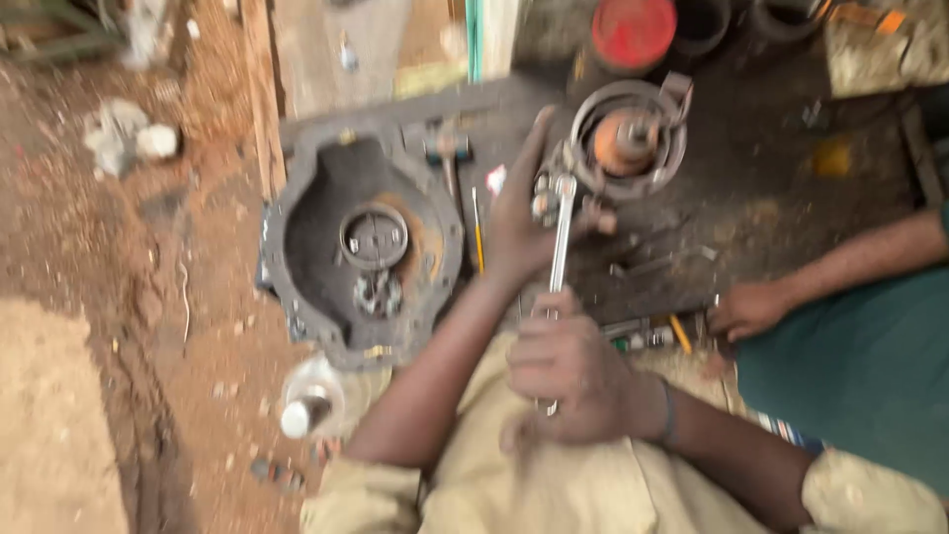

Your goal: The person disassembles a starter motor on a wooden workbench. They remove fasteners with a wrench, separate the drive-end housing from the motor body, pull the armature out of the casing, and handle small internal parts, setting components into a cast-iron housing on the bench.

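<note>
Centrally, a spanner (560,259) is gripped by its lower shaft in the right hand (568,371), fingers closed around it. Its head is set on a small metal part (550,194), which is steadied by the left hand (519,232) (fingers spread, grip unclear) beside a rusty round hub (630,138).

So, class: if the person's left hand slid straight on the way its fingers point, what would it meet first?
Probably the round rusty metal part: the left hand points up the picture toward its near rim, though blur leaves depth unclear.
</note>
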